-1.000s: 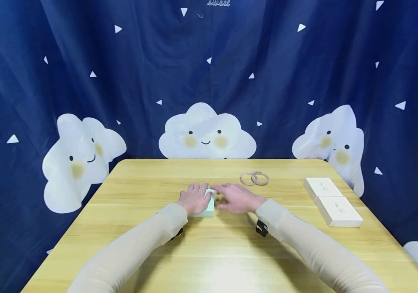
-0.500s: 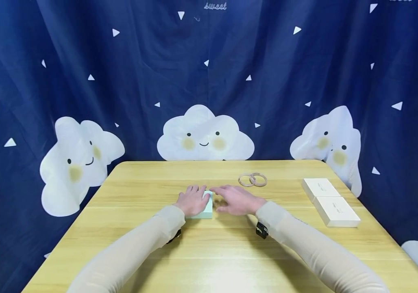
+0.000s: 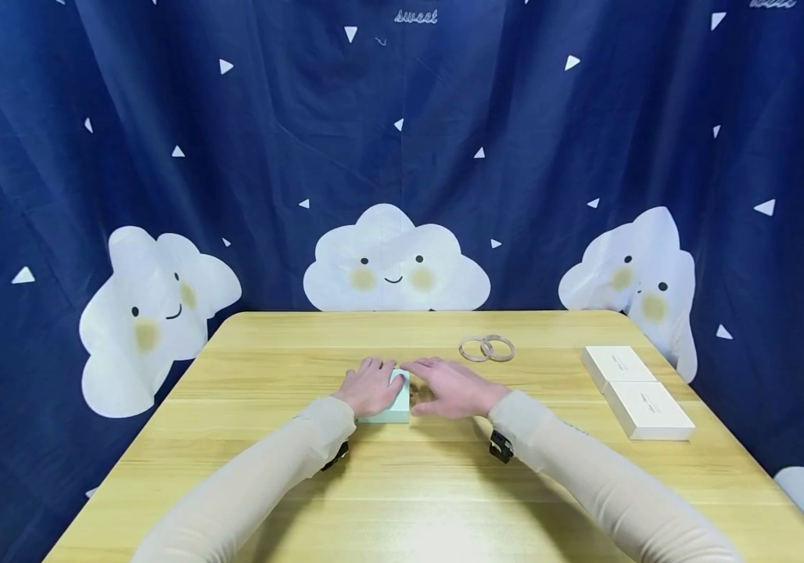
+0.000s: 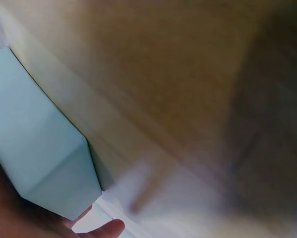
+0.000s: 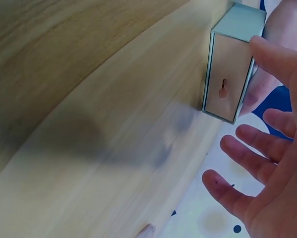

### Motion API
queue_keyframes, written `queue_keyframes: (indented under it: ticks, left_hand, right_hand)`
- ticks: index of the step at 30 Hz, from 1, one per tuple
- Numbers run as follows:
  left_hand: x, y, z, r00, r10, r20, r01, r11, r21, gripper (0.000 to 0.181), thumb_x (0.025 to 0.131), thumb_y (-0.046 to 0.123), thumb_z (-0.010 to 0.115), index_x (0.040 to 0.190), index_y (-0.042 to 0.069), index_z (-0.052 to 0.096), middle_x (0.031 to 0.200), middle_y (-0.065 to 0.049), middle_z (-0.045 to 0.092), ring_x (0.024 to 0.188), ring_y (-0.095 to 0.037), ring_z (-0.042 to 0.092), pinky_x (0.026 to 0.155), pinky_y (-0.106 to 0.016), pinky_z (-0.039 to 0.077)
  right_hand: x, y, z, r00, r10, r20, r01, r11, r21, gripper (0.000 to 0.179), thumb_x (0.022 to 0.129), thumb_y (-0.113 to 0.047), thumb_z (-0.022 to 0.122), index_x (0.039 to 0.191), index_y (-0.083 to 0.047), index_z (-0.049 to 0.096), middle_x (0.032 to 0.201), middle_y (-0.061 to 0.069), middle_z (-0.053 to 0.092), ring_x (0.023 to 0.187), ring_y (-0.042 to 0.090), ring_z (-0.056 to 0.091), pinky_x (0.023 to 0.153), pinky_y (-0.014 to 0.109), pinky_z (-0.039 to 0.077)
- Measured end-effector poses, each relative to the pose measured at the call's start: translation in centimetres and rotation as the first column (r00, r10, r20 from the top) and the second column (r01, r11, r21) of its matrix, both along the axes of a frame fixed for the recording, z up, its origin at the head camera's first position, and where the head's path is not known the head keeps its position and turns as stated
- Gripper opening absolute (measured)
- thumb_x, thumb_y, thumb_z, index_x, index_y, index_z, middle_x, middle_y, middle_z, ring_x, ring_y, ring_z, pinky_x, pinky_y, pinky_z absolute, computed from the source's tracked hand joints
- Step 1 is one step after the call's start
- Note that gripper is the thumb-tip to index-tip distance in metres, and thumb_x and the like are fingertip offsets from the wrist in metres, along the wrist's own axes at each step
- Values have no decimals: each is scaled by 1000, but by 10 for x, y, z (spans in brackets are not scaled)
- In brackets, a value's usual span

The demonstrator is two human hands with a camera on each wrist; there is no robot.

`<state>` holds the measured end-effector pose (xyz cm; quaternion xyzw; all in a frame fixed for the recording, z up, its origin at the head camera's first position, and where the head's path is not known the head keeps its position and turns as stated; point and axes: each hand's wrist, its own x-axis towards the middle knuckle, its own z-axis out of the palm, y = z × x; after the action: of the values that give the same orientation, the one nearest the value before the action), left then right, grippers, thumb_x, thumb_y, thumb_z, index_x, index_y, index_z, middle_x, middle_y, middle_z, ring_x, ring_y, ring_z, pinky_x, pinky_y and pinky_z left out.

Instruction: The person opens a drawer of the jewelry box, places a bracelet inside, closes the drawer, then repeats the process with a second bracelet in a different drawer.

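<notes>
A small mint-green drawer box (image 3: 400,399) lies near the middle of the table. My left hand (image 3: 370,388) lies over it and holds it, thumb on the top and fingers reaching past the far edge. In the left wrist view the green box (image 4: 41,129) shows beside the palm. Its right end, in the right wrist view, is a pinkish-brown panel (image 5: 228,74) with a keyhole-shaped cutout. My right hand (image 3: 453,389) is at that end, fingers spread and holding nothing. One of its fingertips overlaps the box's edge in the right wrist view; contact is unclear.
Two pale pinkish bangles (image 3: 500,360) lie overlapping on the wooden table (image 3: 289,332), behind the right hand. Two white boxes with small print, a farther box (image 3: 618,364) and a nearer box (image 3: 648,407), lie end to end at the right. A blue cloud-patterned curtain (image 3: 261,141) hangs behind.
The right hand's thumb has come closer to the box's right end. My left hand stays on the box. The head view has shifted slightly.
</notes>
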<state>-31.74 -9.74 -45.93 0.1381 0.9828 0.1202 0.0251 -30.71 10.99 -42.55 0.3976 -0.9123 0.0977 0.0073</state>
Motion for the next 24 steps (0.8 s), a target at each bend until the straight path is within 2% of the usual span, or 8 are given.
queue_keyframes:
  ticks: [10, 14, 19, 24]
  left_hand:
    - [2, -1, 4, 999, -26, -30, 26, 1000, -7, 63, 107, 52, 27, 152, 12, 43, 152, -16, 47, 143, -35, 40, 111, -69, 31]
    - [1, -3, 6, 997, -42, -64, 42, 999, 2, 62, 106, 50, 32, 151, 10, 44, 152, -16, 48, 142, -35, 41, 111, -68, 33]
    - [3, -9, 15, 992, -60, -109, 62, 998, 22, 58, 104, 48, 43, 145, 8, 53, 148, -16, 53, 139, -35, 45, 110, -64, 37]
    - [6, -18, 21, 988, -86, -128, 90, 996, 23, 58, 102, 50, 49, 143, 10, 56, 146, -14, 55, 139, -34, 45, 110, -61, 38]
  right_hand:
    - [3, -4, 0, 1000, -9, 22, 9, 1000, -11, 89, 88, -50, 74, 158, -15, 33, 157, 12, 43, 141, 33, 46, 113, 51, 40]
    - [3, -4, -1, 1000, -11, 21, 11, 1000, -14, 91, 87, -51, 75, 159, -15, 32, 158, 10, 43, 141, 31, 46, 114, 50, 39]
    - [3, -5, -2, 1000, -11, 14, 11, 1000, -23, 92, 87, -52, 74, 159, -16, 31, 157, 7, 44, 140, 29, 46, 114, 49, 40]
    - [2, -6, -2, 1000, 1, 17, -1, 1000, -31, 92, 87, -53, 74, 159, -16, 31, 158, 7, 43, 141, 29, 46, 114, 49, 39]
